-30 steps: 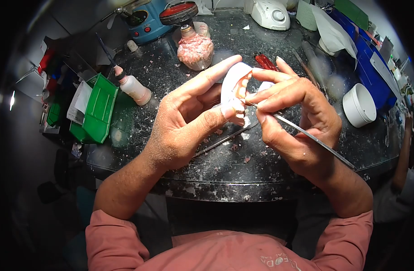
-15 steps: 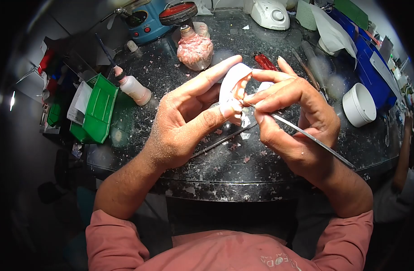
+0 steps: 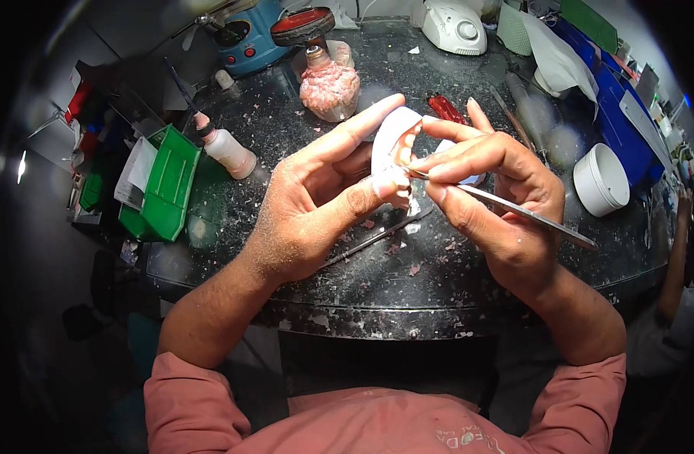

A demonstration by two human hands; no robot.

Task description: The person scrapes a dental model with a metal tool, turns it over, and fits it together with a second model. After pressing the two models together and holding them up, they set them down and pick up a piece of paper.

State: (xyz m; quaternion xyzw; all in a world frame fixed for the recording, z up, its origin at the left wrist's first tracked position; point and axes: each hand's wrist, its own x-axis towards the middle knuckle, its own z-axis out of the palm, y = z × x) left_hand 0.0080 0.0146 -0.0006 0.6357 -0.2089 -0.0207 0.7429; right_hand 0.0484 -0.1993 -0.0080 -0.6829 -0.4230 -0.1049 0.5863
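Observation:
A white dental model point(image 3: 387, 145) with a row of teeth is held above the dark bench. My left hand point(image 3: 313, 200) grips it between thumb and fingers, from its left side. My right hand point(image 3: 506, 193) pinches a thin metal tool point(image 3: 530, 216), whose tip is at the teeth on the model's right side; fingertips partly hide the contact. Beneath the hands, another slim dark tool point(image 3: 373, 240) lies on the bench among pale and pink scraps.
Around the bench point(image 3: 347, 306) stand a bottle with a brush point(image 3: 229, 153), a green bin point(image 3: 164, 185), a pink-crusted burner point(image 3: 329, 91), a blue device point(image 3: 248, 45), a white machine point(image 3: 454, 29) and a white tub point(image 3: 601, 178). Another person's arm point(image 3: 676, 261) shows at far right.
The metal tool in my right hand has tilted a little flatter, its rear end higher. My right hand has shifted slightly; my left hand still holds the model.

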